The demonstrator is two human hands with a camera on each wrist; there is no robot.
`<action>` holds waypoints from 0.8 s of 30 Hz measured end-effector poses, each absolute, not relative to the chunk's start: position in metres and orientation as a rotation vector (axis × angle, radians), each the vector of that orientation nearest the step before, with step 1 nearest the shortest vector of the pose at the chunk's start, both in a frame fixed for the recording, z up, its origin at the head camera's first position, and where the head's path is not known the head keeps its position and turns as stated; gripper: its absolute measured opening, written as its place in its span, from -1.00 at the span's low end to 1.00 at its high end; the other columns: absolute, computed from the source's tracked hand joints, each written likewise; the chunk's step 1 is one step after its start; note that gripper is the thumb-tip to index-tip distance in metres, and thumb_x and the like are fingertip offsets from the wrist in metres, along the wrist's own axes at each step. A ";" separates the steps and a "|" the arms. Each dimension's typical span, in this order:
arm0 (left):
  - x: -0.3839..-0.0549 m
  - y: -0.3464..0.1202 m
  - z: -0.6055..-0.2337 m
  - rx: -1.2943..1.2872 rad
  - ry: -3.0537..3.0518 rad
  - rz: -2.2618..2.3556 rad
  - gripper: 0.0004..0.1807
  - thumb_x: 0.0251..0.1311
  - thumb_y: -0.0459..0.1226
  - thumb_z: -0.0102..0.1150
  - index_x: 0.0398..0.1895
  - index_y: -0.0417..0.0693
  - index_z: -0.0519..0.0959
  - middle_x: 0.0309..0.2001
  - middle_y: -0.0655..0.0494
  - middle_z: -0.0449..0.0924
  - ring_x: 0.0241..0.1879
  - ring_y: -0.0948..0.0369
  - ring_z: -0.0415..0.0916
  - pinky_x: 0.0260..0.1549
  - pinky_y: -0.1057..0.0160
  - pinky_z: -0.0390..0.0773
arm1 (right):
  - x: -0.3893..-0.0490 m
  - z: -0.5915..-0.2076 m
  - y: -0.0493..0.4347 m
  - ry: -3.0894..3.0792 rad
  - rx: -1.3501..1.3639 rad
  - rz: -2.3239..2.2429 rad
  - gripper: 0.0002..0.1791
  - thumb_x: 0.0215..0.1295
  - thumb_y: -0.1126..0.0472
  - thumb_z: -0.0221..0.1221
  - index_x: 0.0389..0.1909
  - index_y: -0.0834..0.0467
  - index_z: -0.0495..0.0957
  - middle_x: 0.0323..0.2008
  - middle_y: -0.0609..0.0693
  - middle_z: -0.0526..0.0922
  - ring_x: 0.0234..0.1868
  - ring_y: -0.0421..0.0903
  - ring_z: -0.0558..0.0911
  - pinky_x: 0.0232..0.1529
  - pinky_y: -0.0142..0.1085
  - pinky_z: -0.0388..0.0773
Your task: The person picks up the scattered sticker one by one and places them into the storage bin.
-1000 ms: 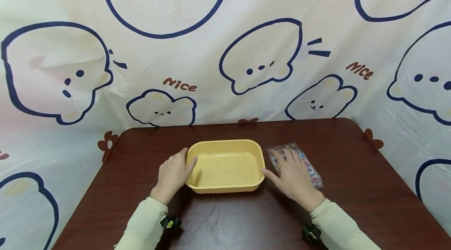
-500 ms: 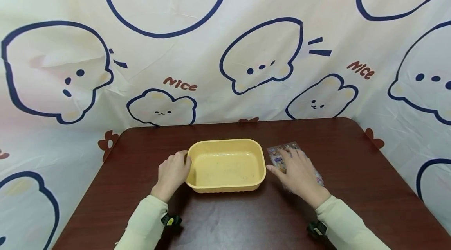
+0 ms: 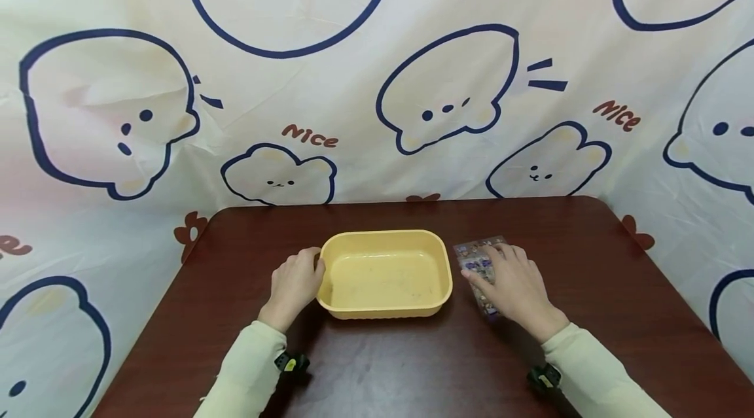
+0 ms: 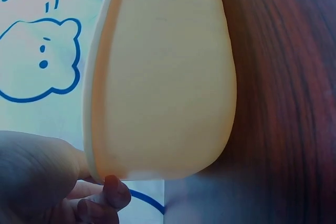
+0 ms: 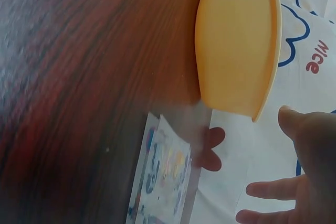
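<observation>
A yellow rectangular plastic basin (image 3: 385,274) stands in the middle of the dark table. My left hand (image 3: 294,284) pinches its left rim, thumb on one side and fingers on the other, as the left wrist view of the basin's side wall (image 4: 163,77) shows. To the right lie flat clear packets (image 3: 476,265) with small colourful printed shapes; the right wrist view shows two or more layers of packets (image 5: 163,171). My right hand (image 3: 521,287) hovers over them and hides part of them, its thumb and fingers (image 5: 273,189) apart with nothing between them.
The dark brown wooden table (image 3: 377,365) has rounded far corners. Behind it and at both sides hangs a pale cloth (image 3: 353,97) with blue-outlined cartoon animals. Each wrist carries a black strap device (image 3: 544,377) below a pale sleeve.
My right hand has drawn away from the basin's right rim and shifted rightward over the packets. The left thumb has moved from inside the basin onto its rim. The head view has turned slightly.
</observation>
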State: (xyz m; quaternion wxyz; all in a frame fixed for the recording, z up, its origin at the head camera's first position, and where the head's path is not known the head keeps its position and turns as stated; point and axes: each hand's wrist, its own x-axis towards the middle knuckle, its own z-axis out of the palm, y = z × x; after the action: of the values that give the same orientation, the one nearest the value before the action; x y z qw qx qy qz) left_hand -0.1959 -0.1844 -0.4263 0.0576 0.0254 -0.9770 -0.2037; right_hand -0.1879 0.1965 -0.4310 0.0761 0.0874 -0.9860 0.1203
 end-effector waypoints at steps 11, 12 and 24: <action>-0.198 -0.179 -0.426 0.069 -2.969 -0.616 -0.61 0.41 -0.19 0.05 0.18 -0.17 0.62 -0.05 -0.21 0.74 -0.24 -0.09 0.70 -0.33 -0.12 0.59 | -0.189 -0.429 0.214 -2.968 0.220 0.335 -0.17 0.36 -0.30 0.12 0.33 0.32 0.44 0.28 0.42 0.47 0.29 0.41 0.40 0.17 0.32 0.41; -0.198 -0.179 -0.426 0.071 -2.970 -0.618 -0.61 0.42 -0.19 0.05 0.18 -0.17 0.62 -0.04 -0.22 0.74 -0.23 -0.09 0.70 -0.32 -0.12 0.59 | -0.189 -0.429 0.215 -2.974 0.215 0.332 -0.16 0.36 -0.31 0.12 0.33 0.33 0.43 0.28 0.43 0.47 0.29 0.41 0.40 0.18 0.32 0.41; -0.196 -0.184 -0.426 0.094 -2.993 -0.626 -0.59 0.43 -0.18 0.05 0.21 -0.20 0.59 0.00 -0.23 0.72 -0.19 -0.11 0.70 -0.30 -0.13 0.60 | -0.195 -0.430 0.230 -3.028 0.203 0.291 -0.20 0.34 -0.27 0.17 0.21 0.40 0.51 0.08 0.43 0.58 0.10 0.40 0.50 -0.06 0.24 0.52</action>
State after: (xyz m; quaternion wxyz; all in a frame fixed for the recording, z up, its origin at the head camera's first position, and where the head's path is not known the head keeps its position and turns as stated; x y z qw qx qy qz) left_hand -0.1961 -0.1839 -0.4258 0.0414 0.0308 -0.9775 -0.2044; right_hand -0.1950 0.2301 -0.4300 0.0466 0.0667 -0.9921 0.0953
